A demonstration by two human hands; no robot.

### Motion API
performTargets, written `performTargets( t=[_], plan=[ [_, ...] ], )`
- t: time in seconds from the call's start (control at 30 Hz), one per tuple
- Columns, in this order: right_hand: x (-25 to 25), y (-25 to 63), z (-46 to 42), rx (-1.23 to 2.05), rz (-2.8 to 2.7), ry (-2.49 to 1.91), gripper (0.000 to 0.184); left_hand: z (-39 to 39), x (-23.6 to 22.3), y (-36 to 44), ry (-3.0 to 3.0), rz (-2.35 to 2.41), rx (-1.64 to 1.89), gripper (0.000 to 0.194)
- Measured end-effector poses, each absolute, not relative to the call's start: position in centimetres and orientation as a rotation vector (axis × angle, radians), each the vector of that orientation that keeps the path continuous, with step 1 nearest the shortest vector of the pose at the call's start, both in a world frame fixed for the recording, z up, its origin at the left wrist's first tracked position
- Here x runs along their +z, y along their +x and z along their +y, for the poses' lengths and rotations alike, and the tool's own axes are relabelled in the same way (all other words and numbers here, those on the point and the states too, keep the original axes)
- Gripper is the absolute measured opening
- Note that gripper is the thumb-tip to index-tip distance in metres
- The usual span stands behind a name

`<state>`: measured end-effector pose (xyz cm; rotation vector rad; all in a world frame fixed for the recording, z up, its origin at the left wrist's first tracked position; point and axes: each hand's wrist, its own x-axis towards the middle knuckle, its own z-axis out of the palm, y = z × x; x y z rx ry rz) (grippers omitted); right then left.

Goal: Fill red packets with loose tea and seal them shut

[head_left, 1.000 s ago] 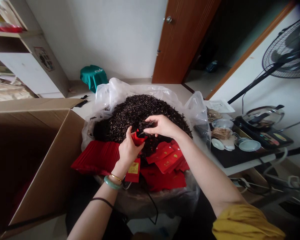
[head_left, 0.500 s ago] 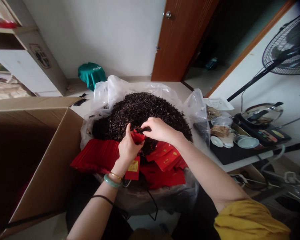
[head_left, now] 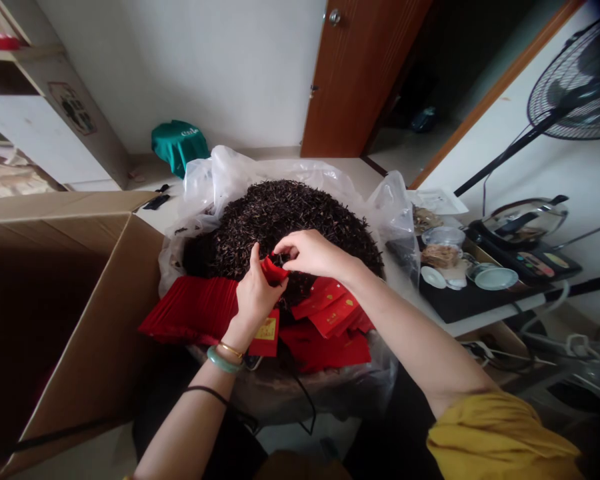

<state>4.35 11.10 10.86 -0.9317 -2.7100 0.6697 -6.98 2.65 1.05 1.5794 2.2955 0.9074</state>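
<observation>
My left hand [head_left: 258,293] is closed around a small red packet [head_left: 273,271], with its open mouth facing up. At that mouth, the fingers of my right hand [head_left: 307,255] are curled with the thumb close to the index finger; what they pinch is hidden. Just beyond both hands rises a heap of dark, twisted dry tea leaves [head_left: 285,210] in a clear plastic bag [head_left: 390,207]. A tight row of red packets [head_left: 190,310] lies by my left wrist. Loose red packets [head_left: 333,313] overlap beneath my right forearm, and one with a yellow label [head_left: 266,331] sits between.
An open cardboard box [head_left: 115,293] stands at the left. On the right, a side table [head_left: 460,313] bears a glass kettle [head_left: 525,220], small dishes and lidded cups. A fan [head_left: 570,87] stands behind it. A green cloth-covered stool [head_left: 179,143] is near the wall.
My right fingertips have shifted slightly left at the packet's mouth, and the dark leaves seen at them before no longer show. The left hand still holds the packet.
</observation>
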Motion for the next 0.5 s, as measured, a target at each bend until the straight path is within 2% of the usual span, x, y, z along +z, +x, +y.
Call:
performTargets(
  t=[0.17, 0.37, 0.43, 0.5],
  plan=[
    [10.7, 4.6, 11.1, 0.652, -2.647, -0.985, 0.021, 2.7, 0.9, -7.0, 1.582, 2.274, 0.926, 0.098],
    [10.9, 5.2, 12.8, 1.006, -2.256, -1.056, 0.008, 2.6, 0.9, -6.9, 1.559, 2.288, 1.032, 0.098],
    [11.1, 5.6, 13.2, 0.94, -2.197, -1.089, 0.011, 2.6, 0.8, -6.9, 1.541, 2.292, 1.116, 0.098],
    [11.2, 5.8, 12.9, 0.785, -2.248, -1.069, 0.024, 2.6, 0.7, -6.8, 1.51, 2.291, 1.188, 0.1]
  ],
)
